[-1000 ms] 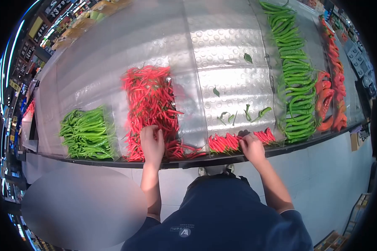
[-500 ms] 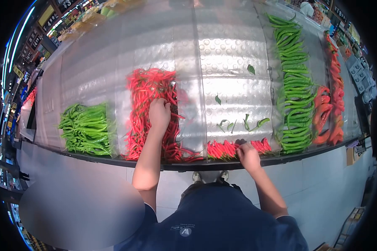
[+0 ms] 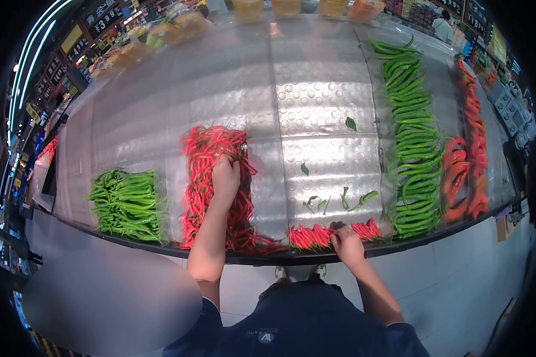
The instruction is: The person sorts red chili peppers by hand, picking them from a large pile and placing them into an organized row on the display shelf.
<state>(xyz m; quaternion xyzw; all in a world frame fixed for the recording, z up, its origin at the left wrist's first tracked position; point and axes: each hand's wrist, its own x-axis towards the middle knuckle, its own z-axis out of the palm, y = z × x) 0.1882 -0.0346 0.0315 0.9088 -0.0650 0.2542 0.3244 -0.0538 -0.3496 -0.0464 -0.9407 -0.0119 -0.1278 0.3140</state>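
**Left hand deep in the red pile, right at the near row**

Your left hand (image 3: 226,177) rests on the red chilli pile (image 3: 211,178), fingers curled into its far end; whether they pinch one, you cannot tell. The chillies run near-to-far, in line with your forearm. Your right hand (image 3: 346,243) sits fingers together at the short chilli row (image 3: 315,235) on the near edge. Between them lies the bare dimpled shelf (image 3: 327,107), green chillies (image 3: 414,149) further right.
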